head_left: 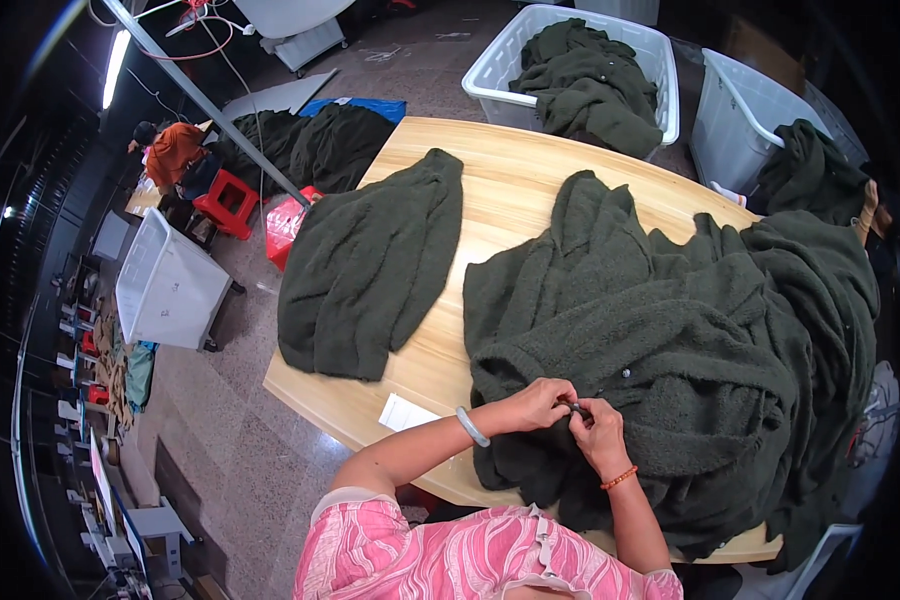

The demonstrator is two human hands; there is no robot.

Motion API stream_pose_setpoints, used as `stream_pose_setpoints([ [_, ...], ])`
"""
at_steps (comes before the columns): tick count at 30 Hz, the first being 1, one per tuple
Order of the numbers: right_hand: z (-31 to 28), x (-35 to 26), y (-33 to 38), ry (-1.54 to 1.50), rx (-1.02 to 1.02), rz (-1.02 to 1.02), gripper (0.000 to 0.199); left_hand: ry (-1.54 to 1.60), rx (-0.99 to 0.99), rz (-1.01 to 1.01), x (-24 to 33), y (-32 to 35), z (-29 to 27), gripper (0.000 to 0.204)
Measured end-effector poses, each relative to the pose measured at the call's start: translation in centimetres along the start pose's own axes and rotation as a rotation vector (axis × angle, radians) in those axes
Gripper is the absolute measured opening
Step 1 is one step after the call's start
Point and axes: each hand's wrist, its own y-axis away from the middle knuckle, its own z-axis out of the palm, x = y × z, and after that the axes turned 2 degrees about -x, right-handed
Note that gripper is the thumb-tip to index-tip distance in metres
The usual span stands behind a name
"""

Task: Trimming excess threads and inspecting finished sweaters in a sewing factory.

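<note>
My left hand [536,405], with a pale bangle at the wrist, and my right hand [600,440], with an orange bead bracelet, meet over the near edge of a dark green knitted garment [630,320]. The fingertips of both are closed in a pinch on a small bit of its edge. A small dark piece shows between them, perhaps a button; its kind is too small to tell. A shiny round button [626,373] sits on the fabric just right of my hands. Another dark green garment [375,270] lies flat at the table's left.
The wooden table [510,150] carries a heap of garments [820,270] at right. Beyond it stand white bins [490,85] of dark green clothes. A white card [405,412] lies near the front edge. A red stool [228,205] and a seated person [175,155] are far left.
</note>
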Motion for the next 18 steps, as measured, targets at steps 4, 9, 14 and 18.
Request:
stream_pose_setpoints([
  [4,-0.4,-0.1,0.5,0.025,-0.051,0.057,0.022,-0.334,0.07,0.245,-1.1,-0.1,1.0,0.012],
  [9,-0.8,-0.4,-0.3,0.002,-0.162,0.078,0.023,-0.285,0.096,0.207,-0.8,-0.2,0.3,0.013],
  [14,0.2,0.5,-1.1,-0.031,-0.059,0.013,0.02,-0.194,0.091,0.055,0.6,-0.3,-0.8,0.008],
  [18,0.4,1.0,-0.9,-0.073,-0.007,0.096,0.019,-0.277,0.077,0.099,-0.2,-0.8,-0.5,0.008],
])
